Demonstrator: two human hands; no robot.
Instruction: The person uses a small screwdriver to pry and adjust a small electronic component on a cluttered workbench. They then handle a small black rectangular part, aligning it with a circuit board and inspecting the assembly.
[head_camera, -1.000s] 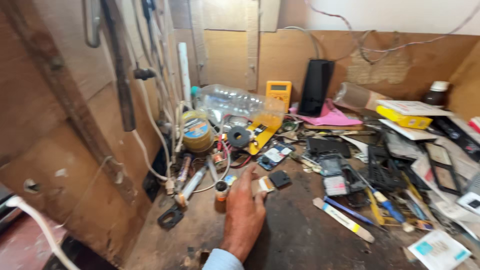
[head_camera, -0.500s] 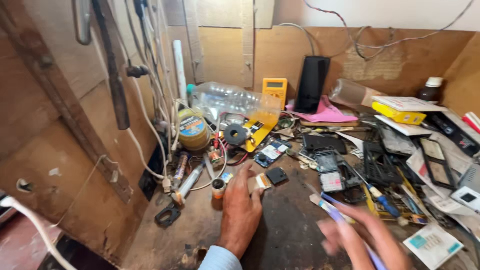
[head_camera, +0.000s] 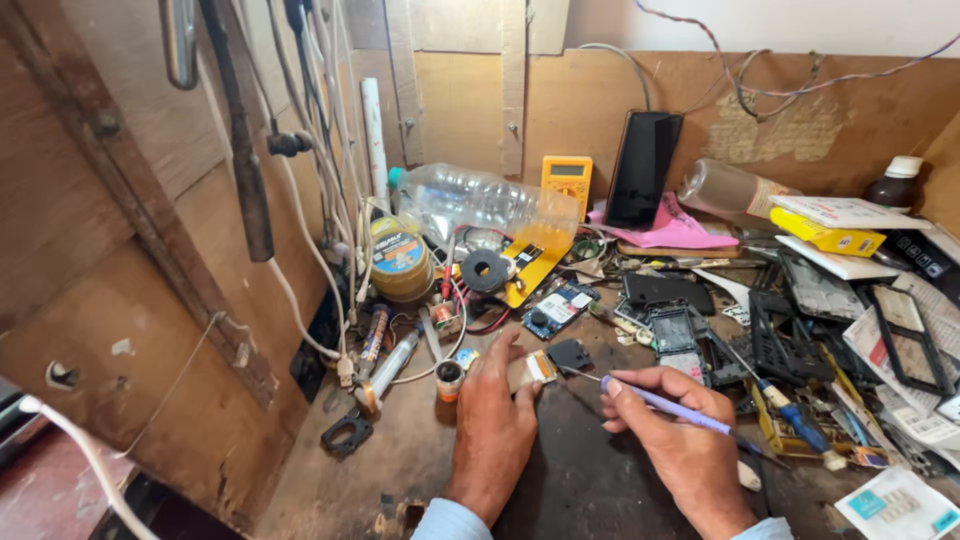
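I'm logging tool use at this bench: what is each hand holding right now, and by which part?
The right hand pinches a thin purple-handled screwdriver around mid-handle. The left hand holds nothing, pressing a small part against the bench.

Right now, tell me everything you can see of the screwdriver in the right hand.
The screwdriver is slim, with a pale violet-blue handle and a thin metal shaft. The right hand grips it like a pen, lying almost flat, tip pointing left toward the small dark part beside the left hand. Whether the tip touches anything is unclear.
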